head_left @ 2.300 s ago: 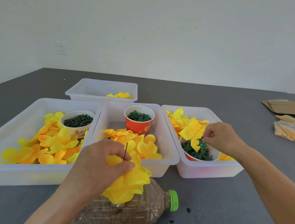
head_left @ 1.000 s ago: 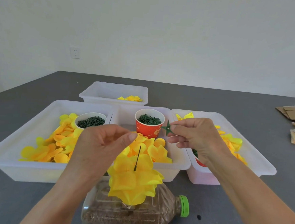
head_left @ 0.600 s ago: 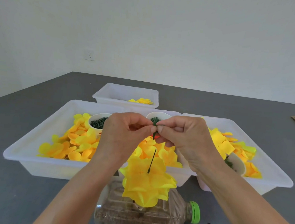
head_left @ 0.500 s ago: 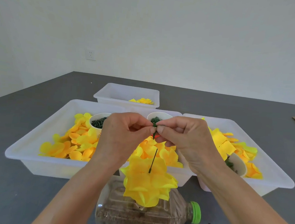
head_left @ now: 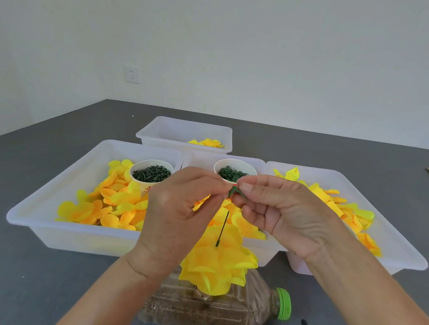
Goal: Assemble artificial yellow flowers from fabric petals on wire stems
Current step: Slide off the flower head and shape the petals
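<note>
Both hands have come together above the flower since the right one was dipping into the cup in the right-hand tray: the right hand now pinches a small green calyx piece between thumb and forefinger, and the left hand meets it fingertip to fingertip, its grip closed on the top of the wire stem, so far as the fingers let me see.

That stem rises from a stack of yellow fabric petals, which sits on a brown-filled plastic bottle lying on the grey surface at 6 o'clock. The petal layers look fully threaded; the green piece seems to be at the wire's tip and not yet slid down, so this flower is judged near its end, with the calyx to seat.

Plenty is left overall. At 9 o'clock the left tray holds loose round petals and a white cup of green pieces; at 12 o'clock a second cup of green rings; at 3 o'clock the right tray with folded petals. The far tray holds only a few yellow pieces.
</note>
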